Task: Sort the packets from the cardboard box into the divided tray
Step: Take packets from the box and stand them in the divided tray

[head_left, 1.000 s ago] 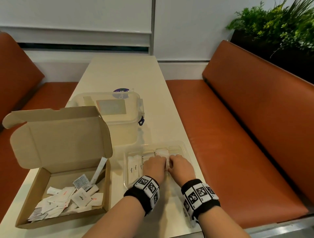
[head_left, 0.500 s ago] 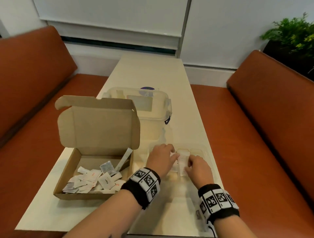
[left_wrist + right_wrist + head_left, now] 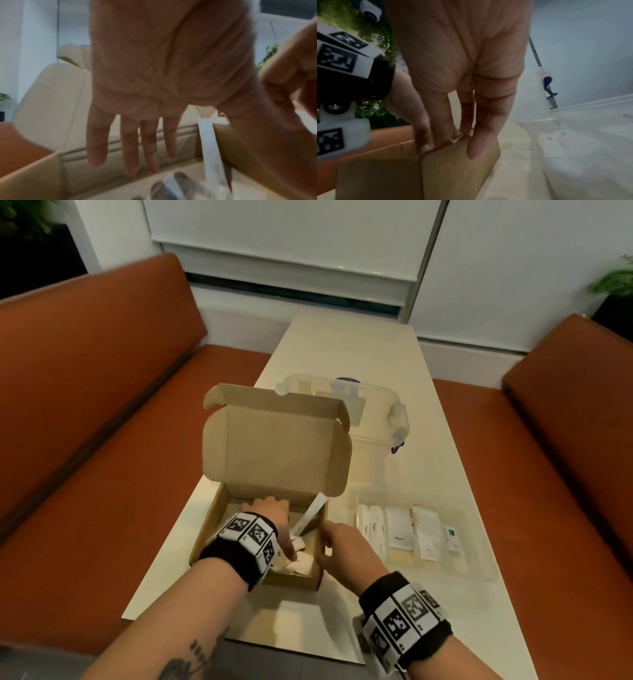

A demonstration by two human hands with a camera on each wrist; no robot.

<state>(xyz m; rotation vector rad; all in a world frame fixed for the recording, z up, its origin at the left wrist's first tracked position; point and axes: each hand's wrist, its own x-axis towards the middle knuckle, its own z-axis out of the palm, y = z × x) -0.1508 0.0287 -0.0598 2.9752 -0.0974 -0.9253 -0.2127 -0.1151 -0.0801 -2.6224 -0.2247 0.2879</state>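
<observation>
My left hand hangs flat-fingered inside the cardboard box, hiding most packets. Right hand pinches the box's rt wall; wrist pics blurry.

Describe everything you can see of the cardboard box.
The cardboard box is plain brown and shallow, its hinged lid standing open at the back. It sits on the pale table, left of the divided tray. White packets lie loose inside. The left hand reaches in with fingers spread; the right hand grips its right wall.
</observation>
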